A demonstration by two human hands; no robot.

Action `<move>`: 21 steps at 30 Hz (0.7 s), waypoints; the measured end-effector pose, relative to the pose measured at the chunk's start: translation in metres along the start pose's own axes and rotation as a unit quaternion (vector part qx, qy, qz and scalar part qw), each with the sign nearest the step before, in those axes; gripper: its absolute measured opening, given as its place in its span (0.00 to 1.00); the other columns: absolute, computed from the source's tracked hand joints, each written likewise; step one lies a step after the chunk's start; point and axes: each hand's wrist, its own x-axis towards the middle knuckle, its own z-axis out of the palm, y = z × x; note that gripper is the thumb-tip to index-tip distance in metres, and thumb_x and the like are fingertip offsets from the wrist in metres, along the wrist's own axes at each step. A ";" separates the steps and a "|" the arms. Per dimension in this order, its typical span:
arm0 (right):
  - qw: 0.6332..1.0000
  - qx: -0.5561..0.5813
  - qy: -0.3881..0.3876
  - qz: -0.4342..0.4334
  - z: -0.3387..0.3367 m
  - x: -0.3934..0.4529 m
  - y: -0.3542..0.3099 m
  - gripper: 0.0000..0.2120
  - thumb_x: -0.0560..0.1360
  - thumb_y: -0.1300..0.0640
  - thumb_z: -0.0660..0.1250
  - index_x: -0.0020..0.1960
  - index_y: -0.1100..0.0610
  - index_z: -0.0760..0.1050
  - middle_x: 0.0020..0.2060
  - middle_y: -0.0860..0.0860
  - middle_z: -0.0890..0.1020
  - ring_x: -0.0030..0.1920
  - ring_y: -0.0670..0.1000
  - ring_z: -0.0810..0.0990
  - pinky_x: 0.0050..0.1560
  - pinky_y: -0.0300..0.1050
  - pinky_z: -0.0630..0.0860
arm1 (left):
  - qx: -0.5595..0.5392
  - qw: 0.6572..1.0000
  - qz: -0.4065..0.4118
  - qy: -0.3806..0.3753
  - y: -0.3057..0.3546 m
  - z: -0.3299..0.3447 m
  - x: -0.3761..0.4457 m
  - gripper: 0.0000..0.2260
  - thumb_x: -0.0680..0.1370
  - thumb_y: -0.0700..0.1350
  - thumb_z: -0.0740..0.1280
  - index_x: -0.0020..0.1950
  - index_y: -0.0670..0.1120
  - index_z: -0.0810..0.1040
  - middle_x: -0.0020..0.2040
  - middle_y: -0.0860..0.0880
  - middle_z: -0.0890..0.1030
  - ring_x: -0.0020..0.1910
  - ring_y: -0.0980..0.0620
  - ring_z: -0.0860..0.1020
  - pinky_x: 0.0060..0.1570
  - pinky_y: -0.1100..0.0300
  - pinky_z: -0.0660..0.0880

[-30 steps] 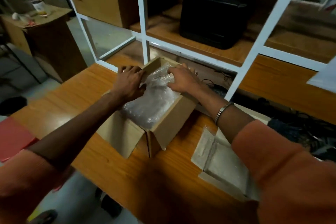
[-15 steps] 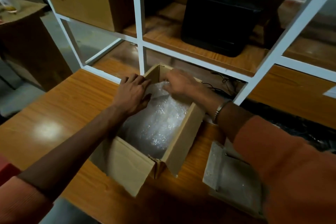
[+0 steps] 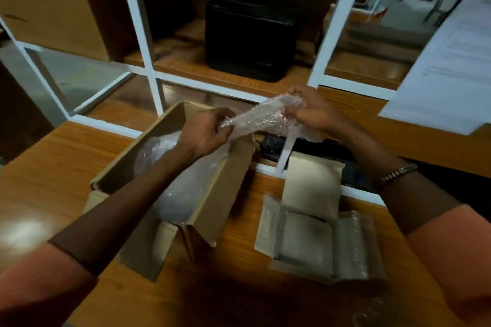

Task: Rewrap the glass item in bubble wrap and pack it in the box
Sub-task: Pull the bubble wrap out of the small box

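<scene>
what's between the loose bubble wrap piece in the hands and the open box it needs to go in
Nothing visible. Both the left hand and right hand pinch the crumpled clear bubble wrap piece just above the open brown cardboard box, whose top is uncovered.

Bubble wrap [image 3: 263, 117] raised over open box [image 3: 212, 194]

Both my bare forearms reach forward, orange sleeves pushed up. My left hand [image 3: 206, 131] is curled, pinching something; my right hand [image 3: 313, 111] is raised, fingers gripping, metal bracelet at wrist.
</scene>
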 end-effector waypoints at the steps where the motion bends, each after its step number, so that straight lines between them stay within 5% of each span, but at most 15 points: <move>1: 1.000 0.017 0.008 0.014 -0.010 -0.012 0.011 0.13 0.78 0.62 0.74 0.58 0.51 0.76 0.52 0.50 0.79 0.47 0.47 0.78 0.41 0.42 0.72 | 0.023 1.000 0.012 0.001 0.008 0.002 0.001 0.12 0.82 0.49 0.70 0.65 0.48 0.82 0.57 0.47 0.87 0.52 0.47 0.85 0.48 0.55 0.78; 6: 0.992 0.083 0.027 0.091 -0.053 -0.064 0.062 0.14 0.79 0.61 0.74 0.60 0.48 0.77 0.51 0.56 0.84 0.42 0.55 0.81 0.38 0.47 0.77 | 0.136 0.989 0.040 0.034 0.037 0.004 0.004 0.14 0.80 0.45 0.70 0.65 0.46 0.82 0.56 0.44 0.87 0.52 0.43 0.85 0.47 0.55 0.77; 14: 0.980 0.047 0.067 0.181 -0.094 -0.139 0.121 0.23 0.82 0.65 0.68 0.76 0.56 0.69 0.62 0.58 0.79 0.44 0.51 0.79 0.37 0.45 0.77 | 0.225 0.971 -0.009 0.082 0.061 -0.009 -0.002 0.11 0.79 0.44 0.70 0.61 0.46 0.83 0.48 0.44 0.87 0.46 0.42 0.86 0.54 0.43 0.82; 21: 0.971 0.007 0.054 0.232 -0.104 -0.195 0.177 0.24 0.84 0.62 0.67 0.79 0.58 0.68 0.70 0.63 0.76 0.52 0.58 0.82 0.42 0.47 0.78 | 0.139 0.977 0.033 -0.160 0.123 -0.012 -0.012 0.03 0.77 0.39 0.72 0.45 0.45 0.86 0.42 0.45 0.86 0.40 0.46 0.83 0.41 0.54 0.78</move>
